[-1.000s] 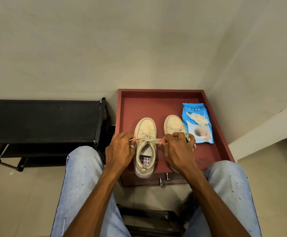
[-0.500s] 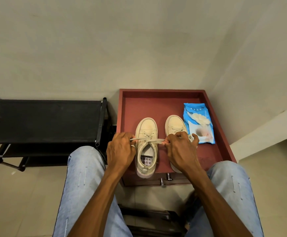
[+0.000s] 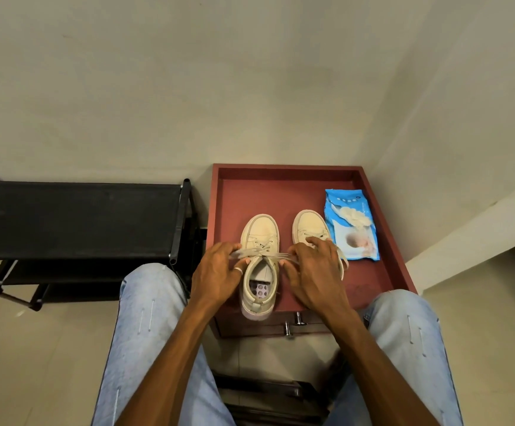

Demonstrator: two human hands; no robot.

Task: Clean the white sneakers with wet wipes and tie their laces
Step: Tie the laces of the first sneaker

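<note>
We see the left hand and the right hand each pinching the lace over one white sneaker on the red tray; the other sneaker stands beside it. The wipes pack lies further right

We see a red-brown worktop with a raised rim. On it stand the left sneaker, its heel at the front edge, and the right sneaker, both with toes toward the wall. A blue wipes pack lies just beside the right one.
</note>
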